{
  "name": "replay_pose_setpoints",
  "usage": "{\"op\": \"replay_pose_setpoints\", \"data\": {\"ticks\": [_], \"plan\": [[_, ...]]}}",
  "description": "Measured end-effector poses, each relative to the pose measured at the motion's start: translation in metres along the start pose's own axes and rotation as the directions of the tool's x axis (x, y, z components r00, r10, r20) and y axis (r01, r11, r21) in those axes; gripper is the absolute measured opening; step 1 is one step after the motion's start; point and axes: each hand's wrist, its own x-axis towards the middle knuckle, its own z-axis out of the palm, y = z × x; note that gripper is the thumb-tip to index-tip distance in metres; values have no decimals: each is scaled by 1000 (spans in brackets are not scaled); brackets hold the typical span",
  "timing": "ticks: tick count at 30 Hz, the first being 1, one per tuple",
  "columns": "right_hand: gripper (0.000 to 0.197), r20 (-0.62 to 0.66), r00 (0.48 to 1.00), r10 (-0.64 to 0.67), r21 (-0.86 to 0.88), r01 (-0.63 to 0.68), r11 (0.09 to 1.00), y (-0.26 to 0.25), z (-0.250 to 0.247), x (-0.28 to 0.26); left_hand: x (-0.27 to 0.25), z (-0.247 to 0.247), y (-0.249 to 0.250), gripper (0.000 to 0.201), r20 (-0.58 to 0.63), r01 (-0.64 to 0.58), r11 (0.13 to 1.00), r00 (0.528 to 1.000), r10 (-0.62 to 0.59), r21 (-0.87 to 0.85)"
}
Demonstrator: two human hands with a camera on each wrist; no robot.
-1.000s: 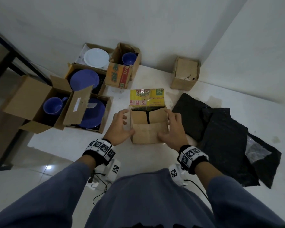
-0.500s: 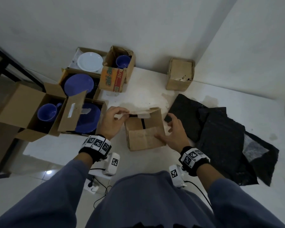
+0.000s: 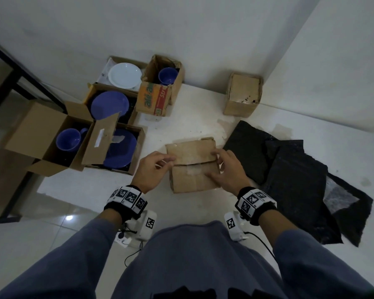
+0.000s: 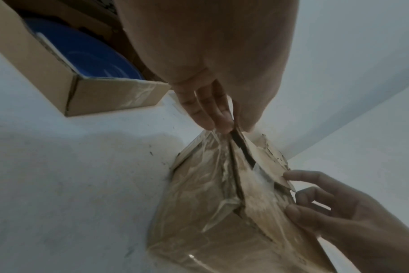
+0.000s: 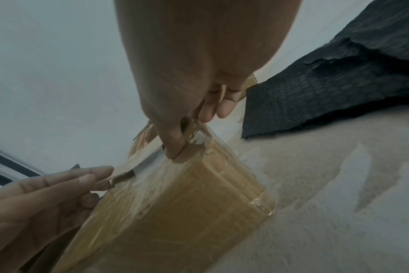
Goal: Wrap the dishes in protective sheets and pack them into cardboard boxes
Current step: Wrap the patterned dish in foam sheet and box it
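A small brown cardboard box [image 3: 192, 175] stands on the white table [image 3: 194, 124] in front of me, its top flaps folded down with a narrow slit between them. My left hand [image 3: 167, 161] pinches the flap edge at the box's left side, and the left wrist view shows its fingers [image 4: 213, 118] and thumb meeting at the seam. My right hand [image 3: 216, 167] grips the box's right edge, thumb [image 5: 173, 146] on the taped top and fingers down the side. Black protective sheets [image 3: 289, 175] lie in a pile to the right.
Open boxes at the table's left hold a blue mug [image 3: 68, 139], two blue plates [image 3: 109, 105] [image 3: 121, 151], a white plate [image 3: 124, 75] and a blue cup [image 3: 167, 76]. A closed brown box [image 3: 242, 96] stands in the far corner by the wall.
The printed yellow far flap, upright a second ago, has been folded down over the box. My left hand moved from the box's side to the flap edge. The box top is now closed.
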Motion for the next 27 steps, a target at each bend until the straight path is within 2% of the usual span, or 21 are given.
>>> {"op": "replay_pose_setpoints", "data": {"ticks": [5,8,10,14,16,18,20,22,25,27], "plan": [[58,10,1000,-12,-70,12,997,-4,-3,0,4,4,-2,17,-39,46,999,998,-46,-3],[51,-32,978,-205,-286,187,940,-11,-1,-3,4,7,-2,18,-43,59,997,997,-57,55],[44,3,933,-359,-396,331,856,-16,3,-4,5,7,-1,19,-50,68,994,997,-65,80],[47,214,803,-556,-440,587,680,-19,18,-12,5,6,1,18,-33,78,980,997,-73,186],[49,268,782,-563,-427,621,658,-17,25,-14,4,5,5,15,-33,-48,945,998,62,324],[48,252,791,-557,-428,607,669,-16,28,-15,6,7,9,23,47,-269,856,960,277,441],[43,229,793,-565,-430,603,672,-16,28,-17,12,11,13,33,190,-399,771,917,352,496],[35,212,796,-567,-432,597,676,-16,27,-20,17,15,18,36,295,-402,737,914,280,544],[25,163,825,-541,-424,553,717,-16,23,-30,18,15,20,31,367,-396,718,907,207,573],[30,145,846,-512,-399,524,753,-13,21,-39,11,13,18,50,473,-419,731,869,149,539]]}}
